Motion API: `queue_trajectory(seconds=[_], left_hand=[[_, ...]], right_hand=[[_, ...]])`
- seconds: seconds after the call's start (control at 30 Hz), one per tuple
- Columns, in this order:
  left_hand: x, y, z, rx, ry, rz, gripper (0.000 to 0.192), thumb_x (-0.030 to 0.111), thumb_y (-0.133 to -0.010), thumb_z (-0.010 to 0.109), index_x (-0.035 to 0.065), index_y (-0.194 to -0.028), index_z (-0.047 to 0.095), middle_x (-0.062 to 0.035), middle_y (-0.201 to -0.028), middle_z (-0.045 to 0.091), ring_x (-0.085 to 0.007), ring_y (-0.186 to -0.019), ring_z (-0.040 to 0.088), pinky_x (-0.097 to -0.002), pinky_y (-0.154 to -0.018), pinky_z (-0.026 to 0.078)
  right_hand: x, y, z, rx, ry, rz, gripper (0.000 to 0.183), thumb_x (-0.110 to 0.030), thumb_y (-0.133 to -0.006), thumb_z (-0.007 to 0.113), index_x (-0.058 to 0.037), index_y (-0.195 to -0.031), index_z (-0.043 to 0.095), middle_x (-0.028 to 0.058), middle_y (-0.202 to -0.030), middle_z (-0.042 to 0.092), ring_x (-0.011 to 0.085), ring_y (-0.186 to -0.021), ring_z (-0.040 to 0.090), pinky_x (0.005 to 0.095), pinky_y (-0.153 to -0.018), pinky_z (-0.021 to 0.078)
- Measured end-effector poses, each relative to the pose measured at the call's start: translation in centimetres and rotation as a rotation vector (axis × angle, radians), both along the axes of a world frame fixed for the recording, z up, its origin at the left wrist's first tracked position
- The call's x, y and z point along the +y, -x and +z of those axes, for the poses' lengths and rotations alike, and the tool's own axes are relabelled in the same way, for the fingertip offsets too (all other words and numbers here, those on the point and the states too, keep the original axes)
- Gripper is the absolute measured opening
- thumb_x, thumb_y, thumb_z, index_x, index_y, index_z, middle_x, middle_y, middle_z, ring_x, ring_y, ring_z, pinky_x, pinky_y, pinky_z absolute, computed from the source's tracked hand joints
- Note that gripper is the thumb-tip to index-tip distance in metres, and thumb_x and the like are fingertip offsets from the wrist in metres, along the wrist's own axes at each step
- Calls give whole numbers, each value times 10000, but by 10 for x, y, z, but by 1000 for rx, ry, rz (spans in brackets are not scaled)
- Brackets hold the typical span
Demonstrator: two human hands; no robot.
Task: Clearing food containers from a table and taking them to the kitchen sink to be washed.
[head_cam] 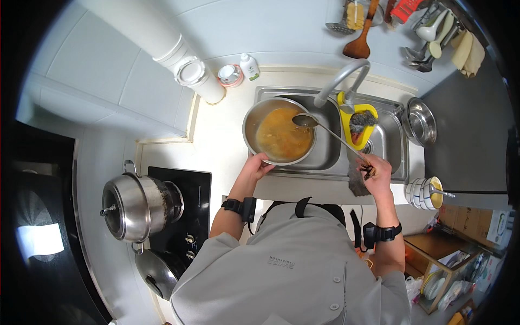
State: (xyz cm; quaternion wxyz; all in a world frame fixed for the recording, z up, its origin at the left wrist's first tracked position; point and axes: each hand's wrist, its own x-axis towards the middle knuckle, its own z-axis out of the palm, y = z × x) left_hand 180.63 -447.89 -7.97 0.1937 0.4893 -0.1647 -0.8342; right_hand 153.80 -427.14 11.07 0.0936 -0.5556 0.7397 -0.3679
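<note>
A stainless steel basin (248, 131) of cloudy orange-brown liquid (282, 138) rests partly on the counter and partly over the left bowl of the sink (328, 142). My left hand (256, 167) grips its near rim, thumb on top. In my right hand (377, 172) is the handle of a metal ladle, over the right side of the sink. The ladle's head (305, 120) hangs at the basin's right edge, over the liquid. A dark grey cloth (359, 185) drapes over the sink's front edge beneath my right hand.
The faucet (341, 81) arches behind the ladle. A yellow strainer basket (346, 122) holds scrubbers. Steel basins (420, 122) and stacked bowls (422, 193) stand right. At left, a lidded steel pot (134, 207) sits on the black cooktop (199, 203). Utensils, including a wooden spatula (359, 46), hang above.
</note>
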Motion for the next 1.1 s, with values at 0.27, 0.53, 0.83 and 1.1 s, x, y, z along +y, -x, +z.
queue_trajectory(seconds=[0.27, 0.53, 0.83, 1.1], left_hand=[[2, 24, -22, -72, -3, -66, 623, -35, -726, 492, 162, -1283, 292, -144, -1149, 493, -300, -941, 600, -406, -663, 587], [-4, 32, -20, -306, 215, -176, 762, -61, -697, 497, 199, -1344, 191, -136, -1207, 446, -325, -931, 584, -364, -533, 556], [-12, 36, 3, -441, 281, -195, 801, -74, -710, 491, 178, -1383, 137, -181, -1214, 439, -310, -820, 605, -302, -398, 524], [-21, 31, 10, -516, 374, -182, 911, -11, -755, 499, 149, -1444, -75, -199, -1323, 376, -277, -830, 599, -284, -432, 511]], right_hand=[[31, 18, -31, -26, 63, -127, 364, 24, -622, 618, -29, -981, 644, 130, -807, 653, 293, -729, 639, 337, -678, 497], [31, 25, -67, -72, -84, -246, 193, 2, -720, 596, 3, -910, 628, 118, -718, 630, 237, -641, 638, 327, -624, 493], [37, 23, -74, -198, -96, -324, 96, -68, -808, 612, 10, -863, 623, 113, -681, 614, 195, -583, 634, 299, -570, 487], [50, 21, -77, -248, -118, -384, 93, -71, -806, 615, 3, -860, 630, 104, -679, 617, 188, -577, 636, 302, -566, 488]])
